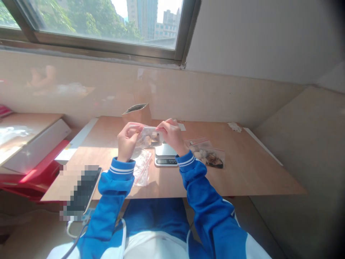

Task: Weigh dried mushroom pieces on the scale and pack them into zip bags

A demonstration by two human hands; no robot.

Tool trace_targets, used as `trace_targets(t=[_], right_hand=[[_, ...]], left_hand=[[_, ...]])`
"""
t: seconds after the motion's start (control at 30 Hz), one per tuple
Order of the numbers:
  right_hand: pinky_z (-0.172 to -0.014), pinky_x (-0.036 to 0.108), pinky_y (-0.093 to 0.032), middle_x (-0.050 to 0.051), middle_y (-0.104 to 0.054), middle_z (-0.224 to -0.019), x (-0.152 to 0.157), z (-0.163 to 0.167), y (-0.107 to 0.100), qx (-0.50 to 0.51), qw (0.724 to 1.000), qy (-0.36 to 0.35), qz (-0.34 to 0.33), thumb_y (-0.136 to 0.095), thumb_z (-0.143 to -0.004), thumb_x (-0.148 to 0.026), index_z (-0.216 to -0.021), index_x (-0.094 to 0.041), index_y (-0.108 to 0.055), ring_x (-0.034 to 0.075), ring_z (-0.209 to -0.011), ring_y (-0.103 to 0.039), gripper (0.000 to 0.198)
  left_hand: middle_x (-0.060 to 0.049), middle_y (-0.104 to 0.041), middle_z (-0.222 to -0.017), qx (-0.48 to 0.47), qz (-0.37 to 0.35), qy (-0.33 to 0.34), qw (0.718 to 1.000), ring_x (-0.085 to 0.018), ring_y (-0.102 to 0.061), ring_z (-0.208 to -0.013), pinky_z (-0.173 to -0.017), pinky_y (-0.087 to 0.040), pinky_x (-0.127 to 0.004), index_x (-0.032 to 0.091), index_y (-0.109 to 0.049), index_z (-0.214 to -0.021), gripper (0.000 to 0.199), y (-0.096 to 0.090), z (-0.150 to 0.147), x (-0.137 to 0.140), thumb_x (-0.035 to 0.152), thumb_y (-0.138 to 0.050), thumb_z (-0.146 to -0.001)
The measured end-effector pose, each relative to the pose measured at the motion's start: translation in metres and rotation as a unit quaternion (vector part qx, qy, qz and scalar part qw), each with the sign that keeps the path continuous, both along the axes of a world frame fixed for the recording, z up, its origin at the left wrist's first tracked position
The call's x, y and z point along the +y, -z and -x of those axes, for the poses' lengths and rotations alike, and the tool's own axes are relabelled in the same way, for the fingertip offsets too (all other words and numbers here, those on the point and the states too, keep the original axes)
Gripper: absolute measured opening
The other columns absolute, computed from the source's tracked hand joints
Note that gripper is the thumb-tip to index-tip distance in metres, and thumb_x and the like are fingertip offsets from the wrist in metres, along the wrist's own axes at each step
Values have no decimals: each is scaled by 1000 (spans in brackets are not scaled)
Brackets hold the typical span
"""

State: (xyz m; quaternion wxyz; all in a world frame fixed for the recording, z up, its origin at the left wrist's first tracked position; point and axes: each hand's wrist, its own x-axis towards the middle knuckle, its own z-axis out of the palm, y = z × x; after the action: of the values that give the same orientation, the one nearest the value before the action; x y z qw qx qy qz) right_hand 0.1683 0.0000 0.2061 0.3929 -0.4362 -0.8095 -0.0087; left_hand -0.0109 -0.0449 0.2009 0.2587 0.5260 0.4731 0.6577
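Note:
Between both hands, a clear zip bag [148,138] with small brownish and pale pieces inside is held up by its top edge. My left hand [128,138] pinches one corner of the red-striped seal. The other end is gripped by my right hand [172,133], fingers closed on it. Just below and behind the bag sits a digital kitchen scale [165,161], its display too small to read. To the left, under my left wrist, lie clear empty-looking zip bags [142,169]. On the right rest filled zip bags [209,157] holding pale and dark pieces.
A brown paper bag [138,114] stands open at the back of the wooden table [250,172]. A phone-like dark device [86,189], partly pixelated, lies at the left front with a cable. Crumpled white tissue [234,127] sits at the back right. A red chair [40,176] stands left.

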Motion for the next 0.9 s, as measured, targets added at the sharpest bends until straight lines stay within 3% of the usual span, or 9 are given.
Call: trace_targets(t=[0.17,0.33,0.43,0.73,0.9], right_hand=[[-81,27,-39,0,-61,-73,3,-9,10,-26,997,-53,43,-53,-95,-33,-83,-24,-67,16,-75,-55,21],[-81,28,-39,3,-60,-77,1,-17,20,-31,999,-11,13,-51,-96,-32,-80,-24,-67,18,-78,-54,24],[-80,28,-38,2,-61,-74,-4,-20,22,-26,999,-23,4,-49,-97,-35,-82,-23,-66,17,-77,-54,25],[-71,27,-38,2,-59,-68,-16,-35,35,-3,999,-7,47,-48,-97,-35,-76,-22,-65,17,-71,-54,29],[-74,26,-41,-1,-65,-73,-18,-49,44,31,993,-43,102,-51,-95,-29,-80,-23,-65,16,-73,-57,21]], left_hand=[[0,-66,-71,-19,7,2,1000,-12,-61,-65,-62,-50,-21,18,-69,-84,20,6,2,1,36,-71,-74],[0,-67,-74,-24,25,-1,999,-12,-62,-66,-61,-49,-20,18,-69,-83,20,12,-2,-2,36,-71,-75],[-2,-68,-78,-32,21,6,999,-13,-63,-68,-62,-50,-21,17,-68,-85,21,13,-5,-5,36,-70,-76],[-2,-67,-78,-82,45,22,995,-9,-62,-61,-55,-49,-18,16,-65,-83,26,25,-7,-9,41,-66,-80],[-1,-67,-77,-106,41,12,993,-8,-62,-59,-58,-51,-18,16,-64,-83,27,32,-10,-9,43,-64,-82]])
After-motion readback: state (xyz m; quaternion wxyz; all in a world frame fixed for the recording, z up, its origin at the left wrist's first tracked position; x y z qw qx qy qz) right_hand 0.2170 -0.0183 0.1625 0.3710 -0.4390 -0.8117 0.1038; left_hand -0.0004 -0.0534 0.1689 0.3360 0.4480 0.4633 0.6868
